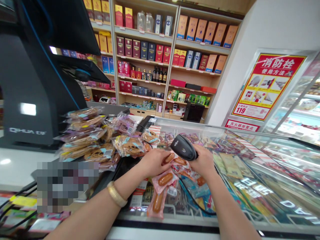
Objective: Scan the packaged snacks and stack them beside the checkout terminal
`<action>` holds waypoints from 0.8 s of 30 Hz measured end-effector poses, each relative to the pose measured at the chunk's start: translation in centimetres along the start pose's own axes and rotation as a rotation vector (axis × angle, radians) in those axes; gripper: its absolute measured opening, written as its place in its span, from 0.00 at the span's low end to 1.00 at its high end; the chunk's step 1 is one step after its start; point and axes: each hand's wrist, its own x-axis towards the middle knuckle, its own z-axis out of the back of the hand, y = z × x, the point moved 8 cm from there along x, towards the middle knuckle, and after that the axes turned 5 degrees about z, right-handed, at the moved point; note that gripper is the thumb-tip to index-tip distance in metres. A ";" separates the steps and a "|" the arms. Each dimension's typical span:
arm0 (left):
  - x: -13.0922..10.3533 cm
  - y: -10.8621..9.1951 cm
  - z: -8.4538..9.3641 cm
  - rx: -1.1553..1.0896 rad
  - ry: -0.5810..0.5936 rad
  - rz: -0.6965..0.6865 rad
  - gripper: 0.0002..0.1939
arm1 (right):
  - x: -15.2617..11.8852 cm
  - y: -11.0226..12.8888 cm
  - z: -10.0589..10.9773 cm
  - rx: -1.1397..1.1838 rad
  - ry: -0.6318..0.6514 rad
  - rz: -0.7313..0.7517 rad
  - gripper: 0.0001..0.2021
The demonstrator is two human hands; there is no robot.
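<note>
My right hand (pixel 203 162) is wrapped round the handle of a black barcode scanner (pixel 184 148), whose head points left over the sausages. A black cord runs down from it across the glass. Just left of the scanner, my left hand (pixel 155 162) has its fingers closed on a vacuum-packed sausage (pixel 169 158). Below that hand lie two more packed sausages, one (pixel 165 179) above the other (pixel 158 201). Further sausage packs (pixel 180 161) lie beneath the scanner, partly hidden by it and my right hand.
Packaged flat snacks (pixel 82 136) are piled on the left counter beside a checkout terminal (pixel 37 83). The sausages lie on a glass-topped freezer (pixel 270 166) holding packets. Shelves (pixel 143 61) with boxes stand behind; a red sign (pixel 268 85) hangs right.
</note>
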 end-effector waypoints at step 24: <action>-0.5 5.6 4.8 -0.232 -0.456 0.339 0.12 | 0.1 0.8 -1.0 0.041 0.131 0.037 0.09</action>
